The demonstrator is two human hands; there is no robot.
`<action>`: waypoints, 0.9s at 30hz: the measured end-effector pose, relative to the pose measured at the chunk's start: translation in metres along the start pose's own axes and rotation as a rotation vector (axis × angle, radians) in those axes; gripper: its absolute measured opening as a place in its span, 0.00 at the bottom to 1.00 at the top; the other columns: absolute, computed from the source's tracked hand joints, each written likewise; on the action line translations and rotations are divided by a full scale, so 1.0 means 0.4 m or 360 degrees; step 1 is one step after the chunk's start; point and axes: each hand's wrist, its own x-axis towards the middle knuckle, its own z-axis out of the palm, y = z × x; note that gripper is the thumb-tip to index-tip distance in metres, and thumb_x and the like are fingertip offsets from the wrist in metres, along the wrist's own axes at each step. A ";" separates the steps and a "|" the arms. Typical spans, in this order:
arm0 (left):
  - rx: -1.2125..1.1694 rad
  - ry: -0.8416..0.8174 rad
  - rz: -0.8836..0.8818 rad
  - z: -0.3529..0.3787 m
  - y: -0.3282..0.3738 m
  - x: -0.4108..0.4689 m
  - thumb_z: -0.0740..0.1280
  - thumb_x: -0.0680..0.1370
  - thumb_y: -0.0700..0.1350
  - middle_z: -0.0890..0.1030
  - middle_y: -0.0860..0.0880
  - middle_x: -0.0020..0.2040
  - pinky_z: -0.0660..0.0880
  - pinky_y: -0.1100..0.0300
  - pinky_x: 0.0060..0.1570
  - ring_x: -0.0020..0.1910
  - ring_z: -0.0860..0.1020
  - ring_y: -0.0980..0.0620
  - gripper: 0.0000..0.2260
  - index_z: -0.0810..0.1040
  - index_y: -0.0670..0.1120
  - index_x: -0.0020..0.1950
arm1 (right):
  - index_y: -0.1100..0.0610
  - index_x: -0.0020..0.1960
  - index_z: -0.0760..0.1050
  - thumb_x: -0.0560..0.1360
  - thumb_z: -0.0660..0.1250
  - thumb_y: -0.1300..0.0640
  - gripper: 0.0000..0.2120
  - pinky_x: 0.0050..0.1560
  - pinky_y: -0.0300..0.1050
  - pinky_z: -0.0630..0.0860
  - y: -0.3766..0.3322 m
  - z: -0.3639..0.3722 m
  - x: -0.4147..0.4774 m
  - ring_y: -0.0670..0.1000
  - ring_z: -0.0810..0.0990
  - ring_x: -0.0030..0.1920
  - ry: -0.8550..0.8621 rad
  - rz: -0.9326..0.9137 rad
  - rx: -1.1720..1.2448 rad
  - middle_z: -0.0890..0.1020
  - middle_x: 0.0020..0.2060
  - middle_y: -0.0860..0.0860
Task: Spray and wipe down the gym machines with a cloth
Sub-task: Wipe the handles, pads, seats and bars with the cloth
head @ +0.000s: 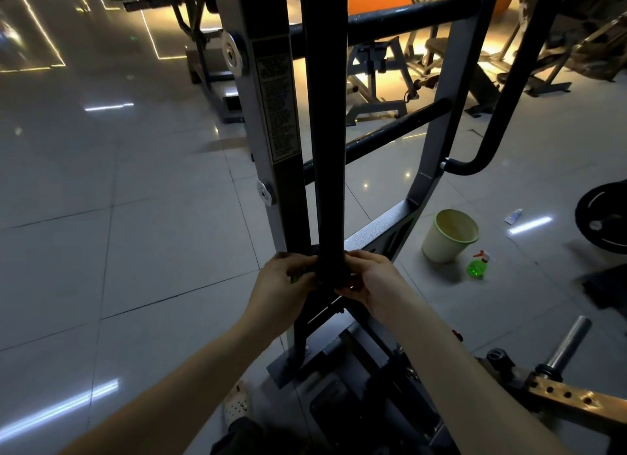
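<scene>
Cloth (330,268), dark, wraps the machine's upright black bar (325,115), clamped by left hand (283,280) and right hand (371,280); open tiled floor (135,217) left, bucket (437,247) right.

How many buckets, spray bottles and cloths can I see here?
Bucket: 1
Spray bottle: 1
Cloth: 1, gripped round the upright bar by the left hand and right hand
Total: 3

Bare forearms (190,380) lead to a left hand (281,281) and right hand (369,281); below, a white perforated clog (237,403) and dark trouser leg (237,436).
</scene>
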 end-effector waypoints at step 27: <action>-0.0260 0.0077 0.0237 -0.058 0.133 -0.003 0.68 0.80 0.34 0.87 0.55 0.46 0.80 0.66 0.45 0.46 0.85 0.56 0.13 0.84 0.52 0.53 | 0.58 0.50 0.77 0.78 0.71 0.63 0.03 0.44 0.48 0.82 -0.123 -0.016 -0.163 0.57 0.85 0.46 -0.0129 -0.0700 0.0028 0.84 0.42 0.55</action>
